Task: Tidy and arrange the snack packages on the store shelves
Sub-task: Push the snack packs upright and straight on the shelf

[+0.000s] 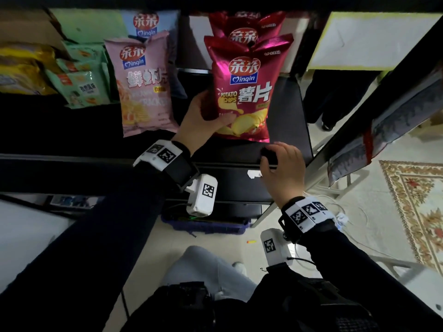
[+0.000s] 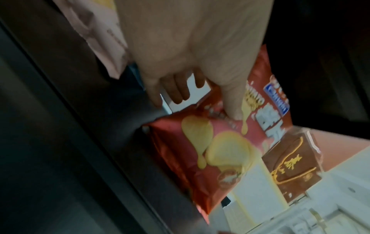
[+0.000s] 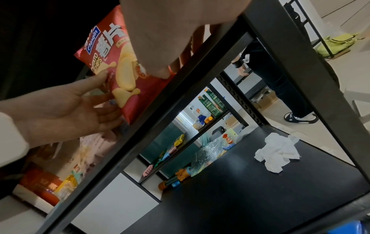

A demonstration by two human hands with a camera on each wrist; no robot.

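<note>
Crimson foil stands out: the potato chip bag (image 1: 242,92) sits upright and label-out on the shelf (image 1: 287,104), in front of a matching bag (image 1: 244,25), presumably to keep the row neat. Beside it, to the left, leans a pink cracker bag (image 1: 143,82). The left hand (image 1: 201,118) pinches the chip bag's lower corner, thumb in front, fingers behind. Just below the bag, the right hand (image 1: 284,168) curls over the shelf's front edge, seemingly bracing. Whether its thumb touches the foil is unclear.

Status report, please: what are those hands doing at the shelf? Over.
Left hand grips red chip bag, standing. Right hand curled on shelf edge. Pink bag close alongside.
</note>
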